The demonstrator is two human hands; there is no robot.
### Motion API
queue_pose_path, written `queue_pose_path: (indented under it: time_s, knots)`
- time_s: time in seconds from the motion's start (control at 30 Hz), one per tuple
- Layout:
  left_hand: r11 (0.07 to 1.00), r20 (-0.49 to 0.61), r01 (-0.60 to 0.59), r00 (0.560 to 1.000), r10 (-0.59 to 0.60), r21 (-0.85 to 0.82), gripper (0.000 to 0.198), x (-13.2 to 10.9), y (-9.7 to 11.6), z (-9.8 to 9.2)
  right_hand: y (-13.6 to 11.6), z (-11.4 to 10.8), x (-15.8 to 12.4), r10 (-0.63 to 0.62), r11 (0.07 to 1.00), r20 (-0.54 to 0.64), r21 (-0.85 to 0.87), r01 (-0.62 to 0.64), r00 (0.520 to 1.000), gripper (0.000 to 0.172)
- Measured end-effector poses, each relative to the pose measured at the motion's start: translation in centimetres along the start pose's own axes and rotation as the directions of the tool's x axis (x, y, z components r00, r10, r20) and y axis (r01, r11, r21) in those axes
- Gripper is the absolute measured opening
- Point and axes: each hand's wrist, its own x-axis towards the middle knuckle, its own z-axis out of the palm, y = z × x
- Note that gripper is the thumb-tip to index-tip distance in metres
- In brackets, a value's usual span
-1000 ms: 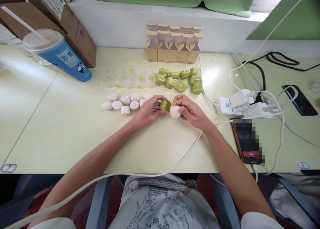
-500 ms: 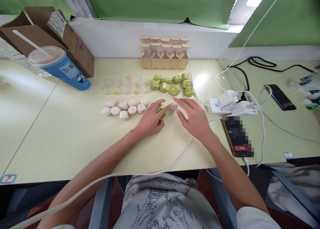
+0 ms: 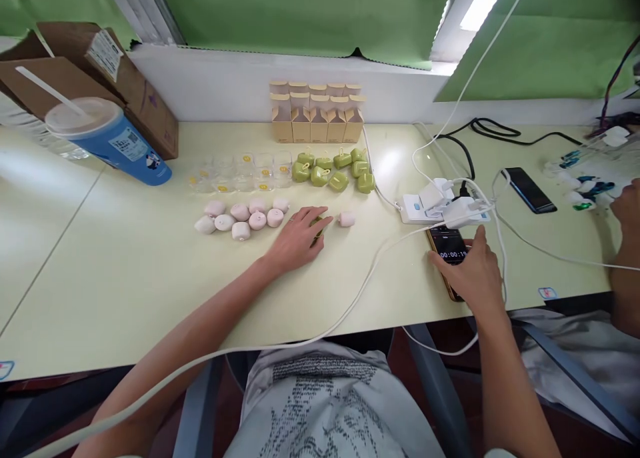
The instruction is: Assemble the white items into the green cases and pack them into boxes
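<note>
My left hand (image 3: 299, 238) lies flat on the table with its fingers stretched out over a green case (image 3: 317, 227), which is mostly hidden beneath them. A single pink piece (image 3: 347, 219) rests on the table just right of that hand, untouched. My right hand (image 3: 473, 273) sits on a phone (image 3: 449, 253) showing a timer, fingers loosely curled over its lower part. Several pink pieces (image 3: 241, 218) lie in a cluster left of my left hand. Behind them are several green cases (image 3: 333, 171) and clear lids (image 3: 240, 175).
A row of small tan boxes (image 3: 315, 118) stands at the back. A blue cup (image 3: 107, 140) and a cardboard box (image 3: 95, 65) are at the left. A power strip (image 3: 440, 205) with cables and a second phone (image 3: 529, 189) lie right. Another person's hand (image 3: 627, 208) is at the far right.
My hands let go of the green case and the pink piece, which now lie on the table. My right hand moved right onto the phone. My left hand flattened over the green case.
</note>
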Motion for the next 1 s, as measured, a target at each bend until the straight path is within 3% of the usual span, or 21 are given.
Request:
queue_pose_path:
  time_s: [0.33, 0.53, 0.83, 1.0]
  knots:
    - [1.000, -0.014, -0.006, 1.000, 0.007, 0.018, 0.041, 0.1, 0.0, 0.1, -0.3, 0.3, 1.1, 0.098, 0.985, -0.126, 0.152, -0.078, 0.987, 0.126]
    - [1.000, -0.009, -0.011, 1.000, 0.012, 0.019, 0.041, -0.1, 0.0, 0.2, -1.1, -0.1, 1.0, 0.105, 0.986, -0.119, 0.143, -0.088, 0.987, 0.123]
    - [0.990, -0.203, 0.030, 0.977, -0.058, -0.136, 0.063, -0.6, -0.7, 0.7, -0.8, 0.3, 0.9, 0.119, 0.984, -0.109, 0.148, -0.102, 0.987, 0.129]
    - [0.982, -0.196, 0.019, 0.979, -0.056, -0.190, 0.061, -0.6, -0.7, 0.5, -0.7, 0.6, 1.1, 0.126, 0.983, -0.101, 0.144, -0.111, 0.987, 0.136]
